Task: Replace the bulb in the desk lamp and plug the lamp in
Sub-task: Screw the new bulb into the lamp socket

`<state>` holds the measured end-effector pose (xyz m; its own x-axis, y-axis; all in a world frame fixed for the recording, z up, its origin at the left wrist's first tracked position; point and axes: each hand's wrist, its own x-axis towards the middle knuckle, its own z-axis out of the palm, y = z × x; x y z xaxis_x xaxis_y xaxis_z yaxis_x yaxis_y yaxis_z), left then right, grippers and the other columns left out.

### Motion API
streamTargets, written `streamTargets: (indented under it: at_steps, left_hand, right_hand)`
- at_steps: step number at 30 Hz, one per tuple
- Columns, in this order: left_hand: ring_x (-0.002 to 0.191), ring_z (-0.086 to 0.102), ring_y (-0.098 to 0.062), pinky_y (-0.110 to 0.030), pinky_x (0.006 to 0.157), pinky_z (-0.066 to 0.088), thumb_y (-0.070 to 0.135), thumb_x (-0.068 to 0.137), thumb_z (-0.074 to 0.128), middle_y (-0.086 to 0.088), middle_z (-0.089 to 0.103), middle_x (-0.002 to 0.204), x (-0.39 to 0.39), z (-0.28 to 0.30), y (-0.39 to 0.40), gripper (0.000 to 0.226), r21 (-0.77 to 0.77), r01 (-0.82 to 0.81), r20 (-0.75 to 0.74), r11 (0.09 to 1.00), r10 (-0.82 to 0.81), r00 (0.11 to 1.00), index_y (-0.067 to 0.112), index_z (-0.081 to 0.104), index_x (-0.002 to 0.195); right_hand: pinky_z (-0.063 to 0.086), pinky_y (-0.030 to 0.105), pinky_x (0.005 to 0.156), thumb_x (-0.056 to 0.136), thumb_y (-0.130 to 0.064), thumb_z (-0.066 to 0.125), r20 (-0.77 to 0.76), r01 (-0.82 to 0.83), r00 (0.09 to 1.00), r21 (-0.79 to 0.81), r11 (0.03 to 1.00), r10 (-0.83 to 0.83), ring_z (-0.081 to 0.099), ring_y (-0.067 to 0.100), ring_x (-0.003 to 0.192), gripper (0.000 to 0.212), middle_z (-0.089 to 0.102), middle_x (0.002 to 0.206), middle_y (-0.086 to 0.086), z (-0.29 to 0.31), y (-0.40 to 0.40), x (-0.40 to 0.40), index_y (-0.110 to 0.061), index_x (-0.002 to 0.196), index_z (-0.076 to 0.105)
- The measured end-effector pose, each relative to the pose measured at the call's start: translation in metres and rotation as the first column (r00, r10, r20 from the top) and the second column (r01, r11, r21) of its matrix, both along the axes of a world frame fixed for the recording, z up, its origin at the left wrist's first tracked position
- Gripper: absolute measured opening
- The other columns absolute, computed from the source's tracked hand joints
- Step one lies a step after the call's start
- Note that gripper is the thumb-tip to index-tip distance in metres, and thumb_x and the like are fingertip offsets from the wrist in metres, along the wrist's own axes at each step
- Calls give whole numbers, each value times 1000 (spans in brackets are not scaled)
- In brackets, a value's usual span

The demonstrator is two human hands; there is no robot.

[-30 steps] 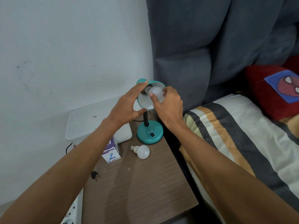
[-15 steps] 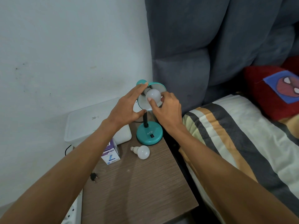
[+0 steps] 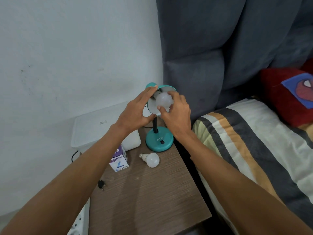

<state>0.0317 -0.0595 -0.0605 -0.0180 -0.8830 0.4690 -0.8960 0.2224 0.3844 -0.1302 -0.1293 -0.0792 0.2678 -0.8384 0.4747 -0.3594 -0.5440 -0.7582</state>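
A teal desk lamp (image 3: 159, 139) stands at the back of a brown wooden bedside table (image 3: 149, 197). My left hand (image 3: 135, 112) grips the rim of the lamp's shade. My right hand (image 3: 177, 114) holds a white bulb (image 3: 163, 99) that sits inside the shade, with fingers above and below it. The bulb's base is hidden in the shade. A second white bulb (image 3: 151, 159) lies on its side on the table in front of the lamp's base. The lamp's black plug (image 3: 101, 184) lies loose near the table's left edge.
A small purple and white bulb box (image 3: 119, 161) stands left of the loose bulb. A white plastic bin (image 3: 94, 128) sits behind it against the wall. A white power strip (image 3: 78, 223) lies below the table's left edge. A striped bed (image 3: 254, 141) and grey headboard are on the right.
My right hand has shifted its fingers around the bulb in the shade, as in a turn. My left hand keeps its hold on the shade. Nothing on the table moved.
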Motion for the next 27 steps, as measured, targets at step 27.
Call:
streamTargets:
  at_steps: [27]
  left_hand:
    - [149,44,-25,-45,114,49,29,85,82,-6,40,164,7,-5,-3,93,-41,17,63,999,-14,998,20,29,162]
  right_hand:
    - [49,27,75,95,-42,61,64,67,996,-27,997,-66,64,21,86,39,51,119,3,-2,0,5,-23,129,57]
